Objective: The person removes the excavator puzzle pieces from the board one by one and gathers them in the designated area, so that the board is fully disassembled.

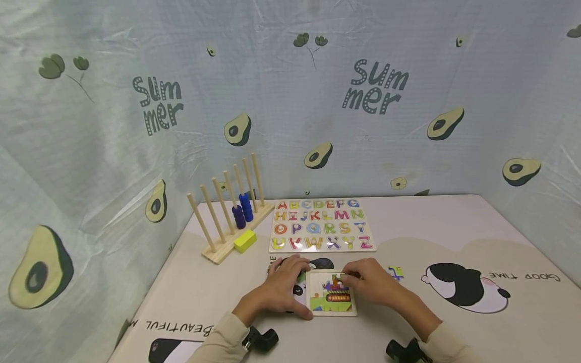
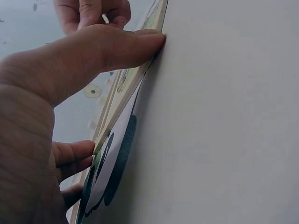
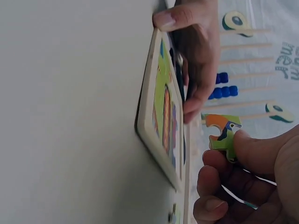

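A small wooden jigsaw puzzle board (image 1: pixel 331 313) lies on the table, partly filled with pieces that form a colourful vehicle picture. My left hand (image 1: pixel 283 286) holds the board by its left side, thumb on the near corner and fingertips at the far edge. Above the board's right side, my right hand (image 1: pixel 373 281) pinches a puzzle piece (image 3: pixel 224 133) between thumb and fingers. That piece is orange, green and blue and is held clear of the board in the right wrist view. A loose puzzle piece (image 1: pixel 396 273) lies on the table right of my right hand.
Behind the puzzle stands an alphabet board (image 1: pixel 323 224) with coloured letters. At back left is a wooden peg rack (image 1: pixel 219 252) with blue beads on two pegs, a yellow block (image 1: pixel 245 241) beside it. A printed curtain (image 1: pixel 281 101) surrounds the table.
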Demonstrator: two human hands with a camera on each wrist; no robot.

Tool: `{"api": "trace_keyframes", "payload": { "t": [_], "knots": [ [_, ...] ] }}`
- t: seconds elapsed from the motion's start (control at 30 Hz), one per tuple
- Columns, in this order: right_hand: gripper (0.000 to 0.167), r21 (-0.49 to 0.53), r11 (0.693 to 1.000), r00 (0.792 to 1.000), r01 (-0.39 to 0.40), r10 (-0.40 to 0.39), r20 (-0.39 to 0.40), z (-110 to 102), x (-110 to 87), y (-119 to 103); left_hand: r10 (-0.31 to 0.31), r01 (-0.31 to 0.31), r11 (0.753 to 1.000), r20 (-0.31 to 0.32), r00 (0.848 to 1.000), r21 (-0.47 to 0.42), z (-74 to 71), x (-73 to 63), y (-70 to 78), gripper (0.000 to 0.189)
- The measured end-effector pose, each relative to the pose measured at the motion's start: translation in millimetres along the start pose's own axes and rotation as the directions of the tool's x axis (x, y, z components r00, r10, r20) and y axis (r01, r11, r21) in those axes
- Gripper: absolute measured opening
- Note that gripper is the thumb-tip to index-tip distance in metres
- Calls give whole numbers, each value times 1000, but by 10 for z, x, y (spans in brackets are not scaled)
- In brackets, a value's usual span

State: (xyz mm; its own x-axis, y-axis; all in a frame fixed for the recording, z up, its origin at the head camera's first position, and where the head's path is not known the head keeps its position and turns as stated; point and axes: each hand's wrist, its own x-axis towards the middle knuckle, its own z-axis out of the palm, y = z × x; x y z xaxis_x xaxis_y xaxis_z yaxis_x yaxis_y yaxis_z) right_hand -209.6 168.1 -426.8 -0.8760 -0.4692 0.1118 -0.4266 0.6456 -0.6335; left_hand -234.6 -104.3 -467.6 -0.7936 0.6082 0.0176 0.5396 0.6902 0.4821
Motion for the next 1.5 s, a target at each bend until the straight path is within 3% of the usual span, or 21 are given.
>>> {"api": "trace_keyframes", "payload": {
  "t": [0.17,0.3,0.73,0.9,1.2,1.5],
  "knots": [
    [6,8,997,997,-71,71,-34,-42,-91,93,-6,6,1000,6,1000,-10,-13,-8,4,98],
    [4,75,989,991,-125,128,-31,-60,-141,163,0,0,1000,5,1000,-16,-23,-6,8,97],
    [15,201,959,980,-197,195,29,-88,-272,373,9,-9,1000,12,1000,4,-23,-13,2,99],
    [17,159,965,978,-207,209,1,-87,-269,358,11,-11,1000,17,1000,-1,-37,-4,7,98],
    [22,72,945,946,-318,322,-48,-66,-222,270,2,-2,1000,14,1000,18,-45,6,16,99],
    [25,25,942,940,-335,336,-54,-68,-225,251,2,-2,1000,9,1000,14,-27,-8,17,98]
  ]
}}
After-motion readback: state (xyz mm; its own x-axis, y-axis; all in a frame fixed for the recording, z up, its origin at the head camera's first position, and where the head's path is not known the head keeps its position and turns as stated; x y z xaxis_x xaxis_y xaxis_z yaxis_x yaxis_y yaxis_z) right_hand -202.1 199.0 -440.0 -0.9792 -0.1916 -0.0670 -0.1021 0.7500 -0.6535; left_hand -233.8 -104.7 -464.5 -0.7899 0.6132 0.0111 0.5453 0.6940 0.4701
